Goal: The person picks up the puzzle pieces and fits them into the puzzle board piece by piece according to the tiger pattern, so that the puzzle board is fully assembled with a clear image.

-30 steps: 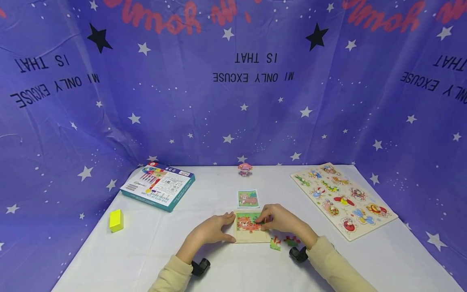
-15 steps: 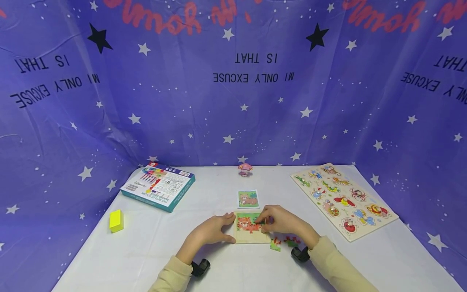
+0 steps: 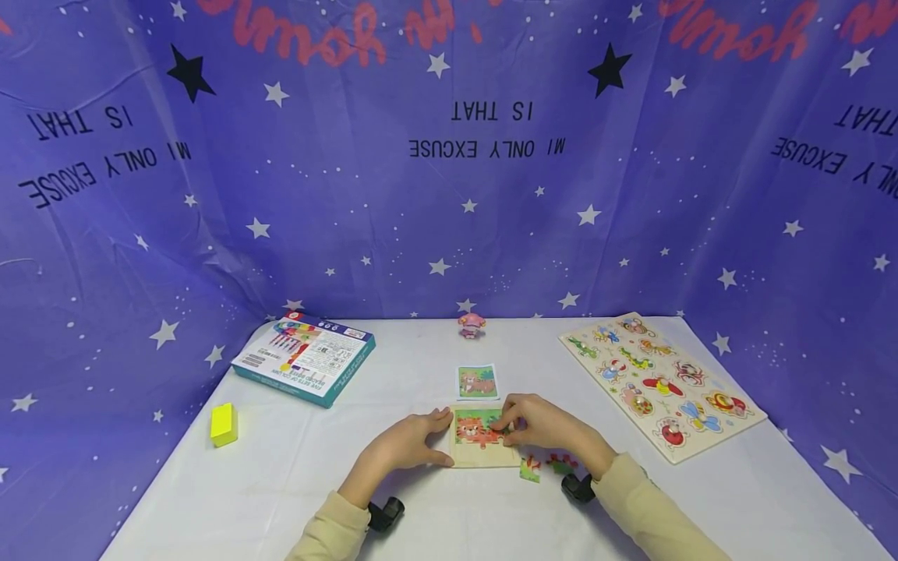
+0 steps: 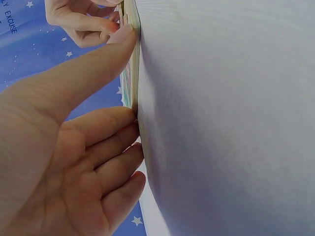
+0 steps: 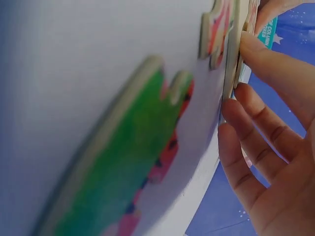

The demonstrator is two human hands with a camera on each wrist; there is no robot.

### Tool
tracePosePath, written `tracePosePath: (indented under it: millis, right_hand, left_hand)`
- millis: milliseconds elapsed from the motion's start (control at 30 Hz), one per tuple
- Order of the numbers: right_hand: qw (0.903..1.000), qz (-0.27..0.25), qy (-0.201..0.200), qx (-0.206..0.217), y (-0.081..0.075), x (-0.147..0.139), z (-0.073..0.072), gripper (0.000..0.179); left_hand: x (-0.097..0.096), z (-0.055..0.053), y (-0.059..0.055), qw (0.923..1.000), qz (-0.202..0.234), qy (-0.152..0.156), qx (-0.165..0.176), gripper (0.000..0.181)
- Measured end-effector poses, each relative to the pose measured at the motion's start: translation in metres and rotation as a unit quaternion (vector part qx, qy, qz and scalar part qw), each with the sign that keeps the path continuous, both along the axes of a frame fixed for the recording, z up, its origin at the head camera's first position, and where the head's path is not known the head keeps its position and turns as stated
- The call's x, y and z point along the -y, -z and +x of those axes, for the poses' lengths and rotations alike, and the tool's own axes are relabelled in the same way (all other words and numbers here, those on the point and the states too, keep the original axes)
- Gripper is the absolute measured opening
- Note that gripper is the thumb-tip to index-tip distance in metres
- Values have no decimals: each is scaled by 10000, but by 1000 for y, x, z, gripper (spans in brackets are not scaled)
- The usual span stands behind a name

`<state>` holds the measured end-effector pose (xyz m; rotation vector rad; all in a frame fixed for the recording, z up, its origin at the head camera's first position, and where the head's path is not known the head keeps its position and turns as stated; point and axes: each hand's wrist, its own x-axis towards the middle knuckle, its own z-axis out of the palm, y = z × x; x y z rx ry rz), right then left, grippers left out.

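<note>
A wooden jigsaw board [image 3: 482,458] lies on the white table, its upper part filled with an orange tiger picture [image 3: 471,430] and its lower strip bare wood. My left hand [image 3: 407,442] rests against the left edge, thumb at the near corner and fingers at the far one. With thumb and index finger my right hand [image 3: 539,422] pinches a puzzle piece [image 5: 239,69] at the board's right side; the hand mostly hides it. By the near right corner lie a loose red-and-green puzzle piece [image 3: 530,469] and green-and-red pieces [image 5: 123,152], large in the right wrist view.
A small tiger picture card [image 3: 477,382] lies beyond the board, and a pink figurine [image 3: 471,326] stands behind it. At left are a teal-edged box [image 3: 305,358] and a yellow block [image 3: 224,425]. A wooden insect puzzle board [image 3: 659,382] lies at right.
The right hand and wrist shift very slightly to the right, with the fingers staying over the same part of the board. The left hand and the board hold still.
</note>
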<state>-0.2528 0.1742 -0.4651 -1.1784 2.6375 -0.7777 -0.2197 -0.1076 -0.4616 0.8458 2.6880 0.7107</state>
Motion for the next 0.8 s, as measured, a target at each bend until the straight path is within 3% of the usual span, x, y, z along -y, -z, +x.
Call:
tracePosePath:
  millis: [800]
  right_hand:
    - [9997, -185, 85, -134, 1, 1, 3, 31]
  left_hand:
    - [0, -1, 1, 10000, 18, 9, -39, 80]
